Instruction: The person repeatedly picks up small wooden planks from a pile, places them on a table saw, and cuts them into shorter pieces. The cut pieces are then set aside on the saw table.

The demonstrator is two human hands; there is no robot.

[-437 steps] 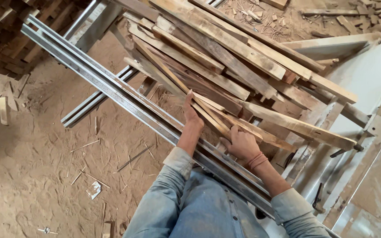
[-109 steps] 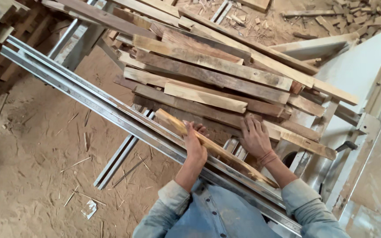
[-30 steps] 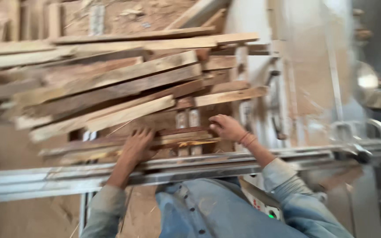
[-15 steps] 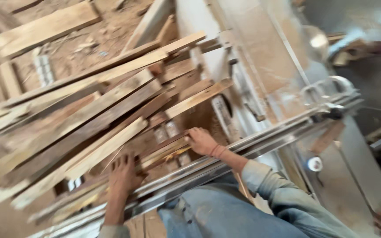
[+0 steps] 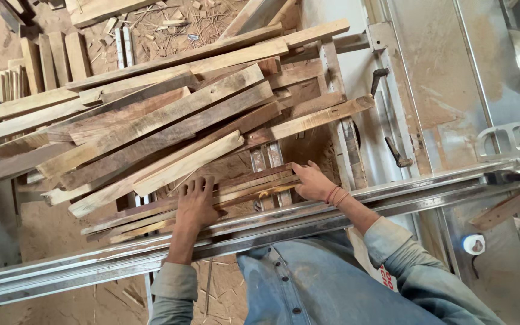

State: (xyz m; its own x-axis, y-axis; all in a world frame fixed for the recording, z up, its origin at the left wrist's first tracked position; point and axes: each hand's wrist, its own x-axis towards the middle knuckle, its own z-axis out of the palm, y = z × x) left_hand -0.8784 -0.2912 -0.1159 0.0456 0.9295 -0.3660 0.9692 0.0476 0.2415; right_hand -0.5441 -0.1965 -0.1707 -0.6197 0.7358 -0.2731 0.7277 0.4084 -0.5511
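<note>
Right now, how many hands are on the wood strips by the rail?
2. The left hand lies flat on the thin wood strips nearest the metal rail. The right hand presses their right-hand ends. No other hands show.

metal frame (image 5: 356, 207) runs left to right as a long rail, with two short slotted bars (image 5: 267, 161) crossing under the load. loose heap of rough planks (image 5: 170, 129) lies straight on it, ends overhanging left. thin strips (image 5: 236, 189) sit at the near edge against the rail. sawdust floor (image 5: 37, 232) below, offcuts (image 5: 43, 63) lined up on it.
</note>
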